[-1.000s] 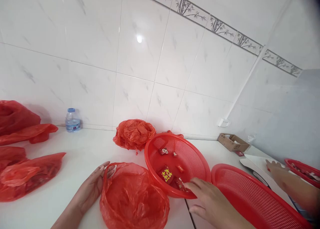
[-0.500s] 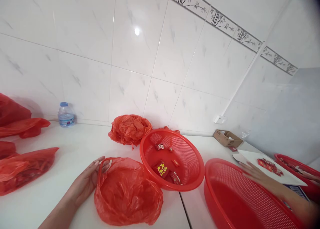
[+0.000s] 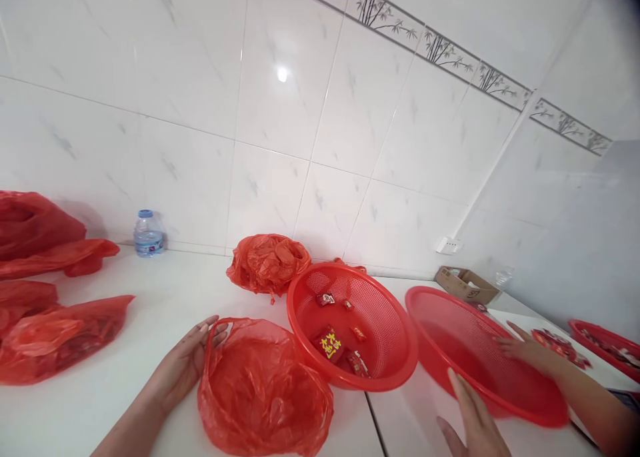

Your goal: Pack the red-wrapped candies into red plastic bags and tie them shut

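Observation:
My left hand (image 3: 187, 360) grips the rim of a thin red plastic bag (image 3: 265, 390), its fingers hooked past the edge; the bag's mouth gapes upward. Just right of it, a round red basket (image 3: 385, 304) leans toward me, several small red packets (image 3: 330, 344) lying inside, one with yellow characters. From the bottom edge comes my right hand (image 3: 475, 417), fingers stretched and thumb apart, its tips close to the wall of a second red basket (image 3: 450, 330); contact is unclear. Another person's hand (image 3: 530, 350) is over that tilted basket's far side.
Behind the first basket lies a crumpled red bag (image 3: 270, 260). Filled red bags (image 3: 85, 340) rest at left, with a water bottle (image 3: 149, 236) by the wall. At right are a cardboard box (image 3: 465, 285), red packets (image 3: 560, 347) on a white board and another basket (image 3: 605, 344).
The second basket has shifted and tilted, moving away from me, alongside the other person's hand. My right hand has come into view from below. My left hand stays at the bag's rim.

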`<move>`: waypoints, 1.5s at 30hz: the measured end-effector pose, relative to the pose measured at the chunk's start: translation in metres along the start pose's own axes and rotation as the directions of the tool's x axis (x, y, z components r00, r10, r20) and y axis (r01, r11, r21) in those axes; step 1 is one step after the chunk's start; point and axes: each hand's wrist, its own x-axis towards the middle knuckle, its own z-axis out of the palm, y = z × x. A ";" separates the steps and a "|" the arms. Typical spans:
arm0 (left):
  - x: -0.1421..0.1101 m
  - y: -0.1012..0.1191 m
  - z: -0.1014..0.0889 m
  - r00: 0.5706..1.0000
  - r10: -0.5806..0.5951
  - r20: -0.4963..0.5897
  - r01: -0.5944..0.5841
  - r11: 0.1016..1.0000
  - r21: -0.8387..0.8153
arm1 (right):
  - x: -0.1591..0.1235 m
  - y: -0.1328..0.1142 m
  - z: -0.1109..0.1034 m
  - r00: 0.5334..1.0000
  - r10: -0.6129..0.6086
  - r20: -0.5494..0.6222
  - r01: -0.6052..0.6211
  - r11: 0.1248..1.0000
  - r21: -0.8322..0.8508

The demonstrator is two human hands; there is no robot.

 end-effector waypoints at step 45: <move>-0.016 0.000 0.008 0.992 0.120 -0.028 -0.120 0.993 0.007 | 0.034 -0.041 -0.073 0.728 0.018 0.686 -0.279 0.921 0.272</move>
